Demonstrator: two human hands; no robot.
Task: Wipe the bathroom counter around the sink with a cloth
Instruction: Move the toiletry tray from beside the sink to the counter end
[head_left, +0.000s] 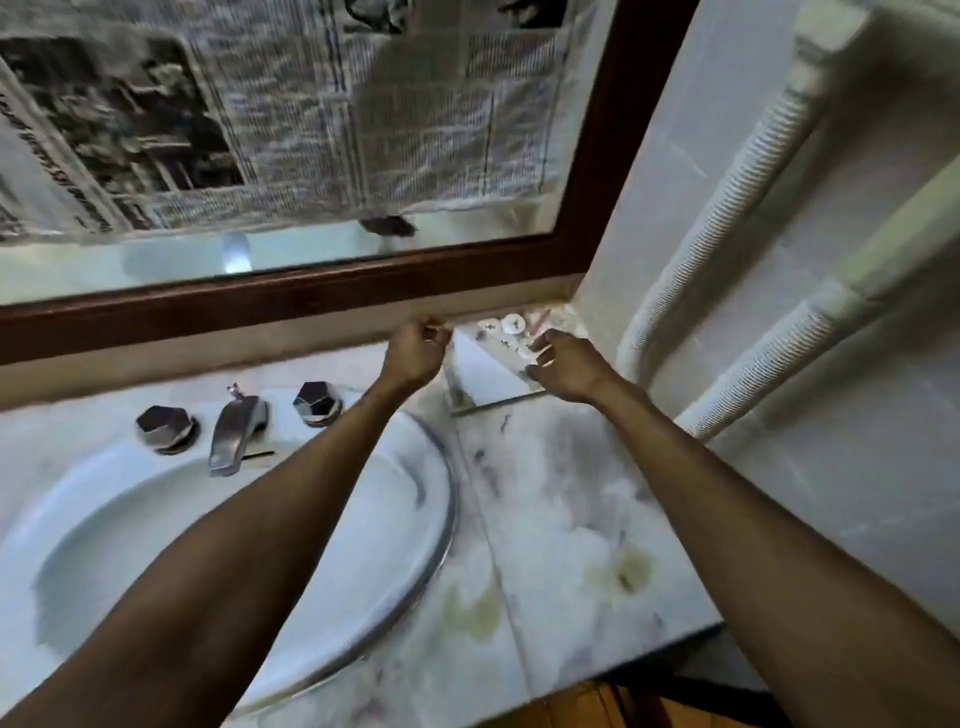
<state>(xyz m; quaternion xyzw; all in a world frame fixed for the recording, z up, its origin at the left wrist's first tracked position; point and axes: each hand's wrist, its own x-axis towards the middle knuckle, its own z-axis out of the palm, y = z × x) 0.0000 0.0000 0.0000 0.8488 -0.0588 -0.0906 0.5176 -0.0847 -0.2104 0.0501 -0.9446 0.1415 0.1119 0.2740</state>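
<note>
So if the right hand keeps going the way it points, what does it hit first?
Probably the small white bits in the counter's back corner, just past the right hand; then the wall. Depth is unclear.

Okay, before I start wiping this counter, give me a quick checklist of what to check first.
1. Cloth in hand: not ok; no cloth visible in the left hand or right hand.
2. Back corner clear: not ok; small white items sit on a flat tray.
3. Tray grip: cannot tell; blurred.
4. Stains located: ok; yellowish stains on the counter.
5. Faucet running: cannot tell.
</note>
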